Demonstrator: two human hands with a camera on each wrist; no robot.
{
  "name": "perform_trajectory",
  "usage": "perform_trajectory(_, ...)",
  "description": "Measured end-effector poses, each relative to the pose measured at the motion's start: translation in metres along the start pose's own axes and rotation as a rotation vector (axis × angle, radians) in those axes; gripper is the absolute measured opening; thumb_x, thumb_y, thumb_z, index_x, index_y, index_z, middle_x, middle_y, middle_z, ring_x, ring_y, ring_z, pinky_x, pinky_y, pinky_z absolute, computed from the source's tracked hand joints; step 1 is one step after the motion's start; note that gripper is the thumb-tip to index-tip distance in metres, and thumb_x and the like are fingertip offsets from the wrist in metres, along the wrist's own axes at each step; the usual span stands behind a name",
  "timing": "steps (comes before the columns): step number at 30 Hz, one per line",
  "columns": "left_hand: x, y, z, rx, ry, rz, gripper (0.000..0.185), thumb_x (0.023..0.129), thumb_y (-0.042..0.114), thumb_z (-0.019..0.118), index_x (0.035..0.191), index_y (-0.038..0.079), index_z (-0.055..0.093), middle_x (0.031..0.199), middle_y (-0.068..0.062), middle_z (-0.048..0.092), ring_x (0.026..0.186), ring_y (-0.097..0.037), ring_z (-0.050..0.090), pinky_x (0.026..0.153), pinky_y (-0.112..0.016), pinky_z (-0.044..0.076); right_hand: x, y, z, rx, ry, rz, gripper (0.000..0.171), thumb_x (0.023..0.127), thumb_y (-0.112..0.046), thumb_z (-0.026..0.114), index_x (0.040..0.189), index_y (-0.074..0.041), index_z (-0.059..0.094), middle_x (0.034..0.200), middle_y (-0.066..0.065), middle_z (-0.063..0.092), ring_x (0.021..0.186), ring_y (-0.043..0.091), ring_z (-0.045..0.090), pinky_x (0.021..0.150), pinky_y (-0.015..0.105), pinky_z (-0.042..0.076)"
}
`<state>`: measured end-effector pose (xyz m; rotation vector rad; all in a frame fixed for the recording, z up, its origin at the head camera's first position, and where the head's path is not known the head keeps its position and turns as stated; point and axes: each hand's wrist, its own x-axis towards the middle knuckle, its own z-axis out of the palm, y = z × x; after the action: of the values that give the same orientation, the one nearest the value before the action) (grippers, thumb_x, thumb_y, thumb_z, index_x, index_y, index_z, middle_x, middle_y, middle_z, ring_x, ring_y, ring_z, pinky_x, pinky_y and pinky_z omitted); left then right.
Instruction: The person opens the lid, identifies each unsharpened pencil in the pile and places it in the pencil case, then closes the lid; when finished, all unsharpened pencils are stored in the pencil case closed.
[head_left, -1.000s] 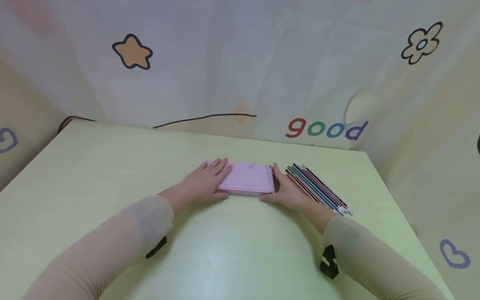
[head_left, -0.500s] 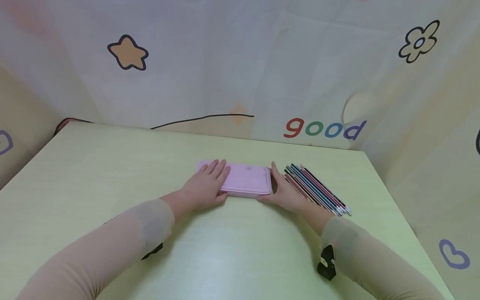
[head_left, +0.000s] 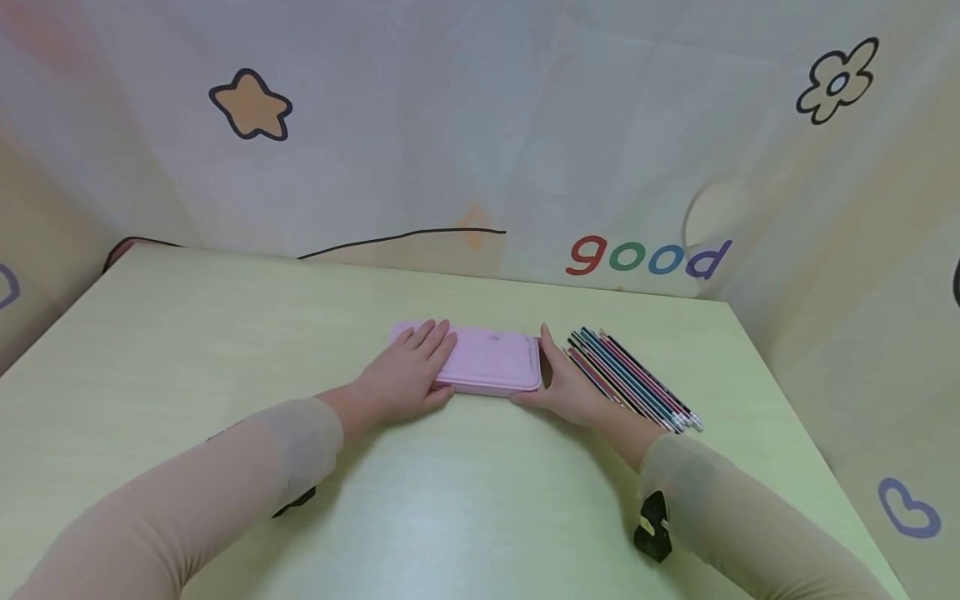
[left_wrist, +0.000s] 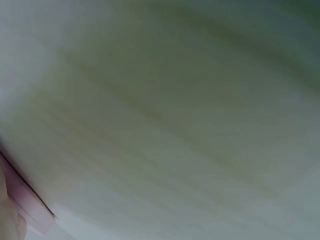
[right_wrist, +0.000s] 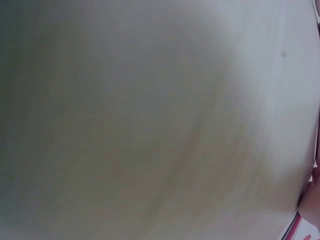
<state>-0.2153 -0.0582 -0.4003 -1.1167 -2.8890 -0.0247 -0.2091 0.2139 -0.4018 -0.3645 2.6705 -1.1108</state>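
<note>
On the pale green table (head_left: 187,333), mid-depth: closed pink case (head_left: 491,360), contents hidden. Left hand (head_left: 405,375) laid flat on its lid, fingers straight. Right hand (head_left: 570,383) pressed open against its right end. Coloured pencils (head_left: 630,377) just right.

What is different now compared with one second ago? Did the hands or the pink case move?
Almost nothing changed. The left hand lies flat on the pink case as before, and the right hand is at its right end as before. The pencils stayed beside it. The small shift in position appears to come from the camera.
</note>
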Motion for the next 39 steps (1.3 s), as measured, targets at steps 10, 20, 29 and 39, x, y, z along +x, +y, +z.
perform_trajectory(10, -0.003, -0.002, 0.0, -0.039, 0.038, 0.015, 0.074, 0.093, 0.048, 0.042, 0.147, 0.001, 0.022, 0.152, -0.019, 0.017, 0.139, -0.034, 0.013, 0.11, -0.048, 0.014, 0.0, 0.0, 0.001, -0.024, 0.007, -0.001, 0.117, 0.074, -0.04, 0.077, 0.149, -0.007, -0.006, 0.154, 0.012, 0.017, 0.141, 0.023, 0.012, 0.111, 0.041, 0.012)
perform_trajectory(20, -0.002, 0.001, -0.002, -0.026, 0.019, -0.003, 0.073, 0.094, 0.05, 0.04, 0.147, 0.003, 0.023, 0.152, -0.018, 0.018, 0.139, -0.034, 0.014, 0.111, -0.046, 0.013, 0.001, -0.002, -0.001, -0.045, -0.011, 0.006, 0.113, 0.077, -0.036, 0.076, 0.149, -0.005, -0.004, 0.154, 0.014, 0.012, 0.141, 0.026, 0.01, 0.111, 0.042, 0.012)
perform_trajectory(29, 0.002, 0.001, -0.001, 0.118, 0.075, 0.098, 0.067, 0.093, 0.044, 0.041, 0.139, -0.005, 0.035, 0.143, -0.027, 0.031, 0.131, -0.043, 0.03, 0.106, -0.049, 0.026, 0.0, -0.001, 0.0, -0.023, -0.011, 0.028, 0.121, 0.07, -0.045, 0.079, 0.15, -0.009, -0.005, 0.154, 0.013, 0.015, 0.14, 0.026, 0.013, 0.111, 0.043, 0.012)
perform_trajectory(39, 0.009, -0.001, -0.004, 0.316, 0.178, 0.234, 0.062, 0.09, 0.042, 0.048, 0.123, -0.01, 0.049, 0.121, -0.036, 0.05, 0.109, -0.047, 0.053, 0.09, -0.045, 0.046, 0.0, -0.004, 0.0, -0.031, 0.001, -0.003, 0.125, 0.068, -0.043, 0.081, 0.149, -0.01, -0.007, 0.15, 0.013, 0.025, 0.139, 0.026, 0.019, 0.111, 0.045, 0.011)
